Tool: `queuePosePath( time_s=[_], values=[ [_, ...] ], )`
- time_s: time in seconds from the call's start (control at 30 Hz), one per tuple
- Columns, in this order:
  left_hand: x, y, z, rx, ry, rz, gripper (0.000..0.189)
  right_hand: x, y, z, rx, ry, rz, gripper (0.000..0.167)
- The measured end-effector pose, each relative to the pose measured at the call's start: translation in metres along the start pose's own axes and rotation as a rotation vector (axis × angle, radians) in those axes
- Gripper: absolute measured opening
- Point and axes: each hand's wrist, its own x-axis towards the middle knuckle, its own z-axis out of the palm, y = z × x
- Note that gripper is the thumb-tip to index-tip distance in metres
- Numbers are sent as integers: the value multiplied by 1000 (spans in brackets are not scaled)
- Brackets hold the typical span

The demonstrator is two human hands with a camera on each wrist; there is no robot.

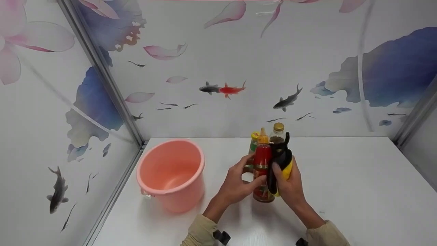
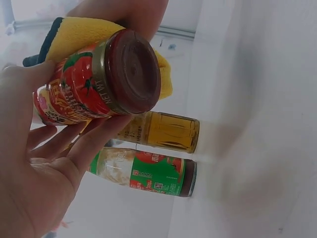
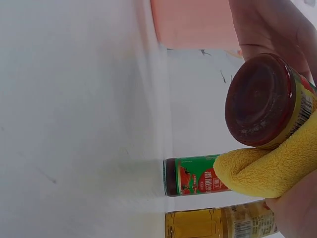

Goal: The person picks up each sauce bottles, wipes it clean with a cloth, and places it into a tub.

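Observation:
My left hand (image 1: 235,182) grips a red ketchup bottle (image 1: 263,155) with an orange nozzle cap, its thumb on the near side and its fingers on the far side. The base of this bottle, held tilted off the table, faces the camera in the left wrist view. A yellow cloth (image 3: 277,166) with a black side is in my right hand (image 1: 290,184), thumb over it, right beside the bottle. Behind them stand a green-labelled bottle (image 2: 158,171) with a yellow cap and a gold-capped bottle of amber liquid (image 2: 171,132), both partly hidden in the head view.
A pink bucket (image 1: 198,191) stands on the white table (image 1: 355,191), left of my hands. White panels (image 1: 239,61) printed with fish and petals rise along the table's back and left edges.

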Motion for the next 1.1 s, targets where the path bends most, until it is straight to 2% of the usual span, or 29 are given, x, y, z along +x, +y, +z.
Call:
queuePosePath(
  time_s=[0.23, 0.4, 0.57, 0.87, 1.1],
  values=[
    [0, 1, -1, -20, 82, -12, 73, -3, 3, 3, -9, -14, -6, 41],
    [1, 3, -1, -58, 142, 3, 71, -5, 4, 5, -9, -26, 14, 42],
    [3, 3, -2, -95, 172, 4, 70, -6, 5, 5, -17, -32, 35, 43],
    [1, 4, -2, -65, 136, -28, 69, -5, 5, 4, -23, -39, -18, 40],
    [0, 3, -5, -35, 60, -55, 67, -4, 5, 2, -21, -24, 12, 39]
  ],
)
